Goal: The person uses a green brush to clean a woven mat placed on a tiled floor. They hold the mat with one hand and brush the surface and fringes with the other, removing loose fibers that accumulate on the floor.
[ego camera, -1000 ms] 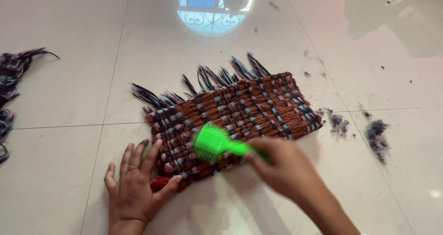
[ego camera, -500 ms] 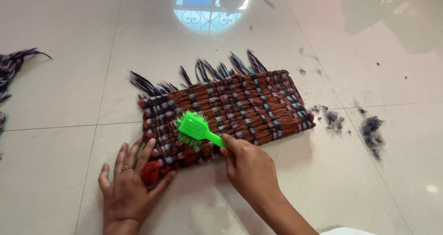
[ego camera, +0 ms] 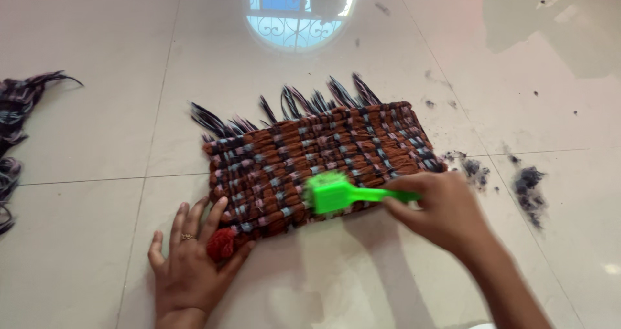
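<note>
Woven mat [ego camera: 317, 158] flat on floor [ego camera: 97, 141], mid-tile, fringe pointing away. Left hand [ego camera: 191, 264] spread, fingers pinning near-left corner beside red tuft [ego camera: 222, 243]. Right hand [ego camera: 446, 209] closed around handle of green brush [ego camera: 333, 193]; brush head shifted right along near edge since half a second ago, so brushing seemingly mid-pass. Dark lint [ego camera: 527, 183] scattered off right end

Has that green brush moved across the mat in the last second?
Yes. The green brush went left along the woven mat, then came back right along its near edge, away from the left hand.
</note>
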